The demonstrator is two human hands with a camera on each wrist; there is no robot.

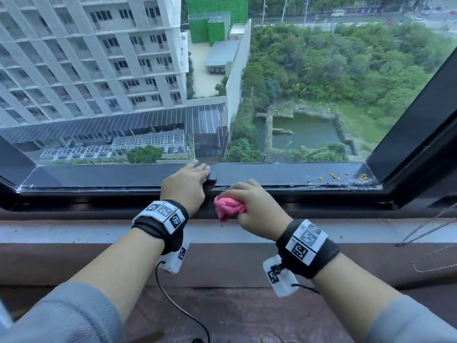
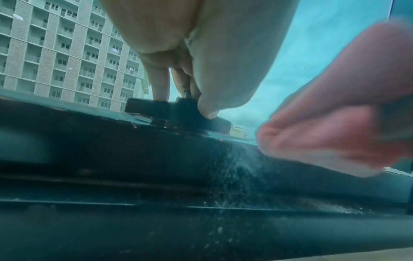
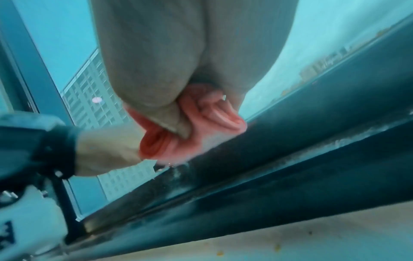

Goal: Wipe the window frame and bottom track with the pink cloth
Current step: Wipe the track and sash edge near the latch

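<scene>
A person's two hands reach to the bottom of a dark window frame high above a city view. The left hand curls its fingers over a small black window handle on the frame's lower rail, with the thumb pressed on its near end. The right hand sits just beside it, fingers closed tightly around one bunched pink cloth. The cloth's lower folds touch the dusty edge of the rail above the bottom track, which runs dark along the frame's base. Pale dust streaks the rail near the cloth. Several small yellow crumbs lie scattered on the outer ledge toward the right corner, well apart from the hands. Each wrist wears one black band with printed square markers. A thin black cable trails from the left wrist. Two bead chains hang at the far right, above a brown wooden surface.
</scene>
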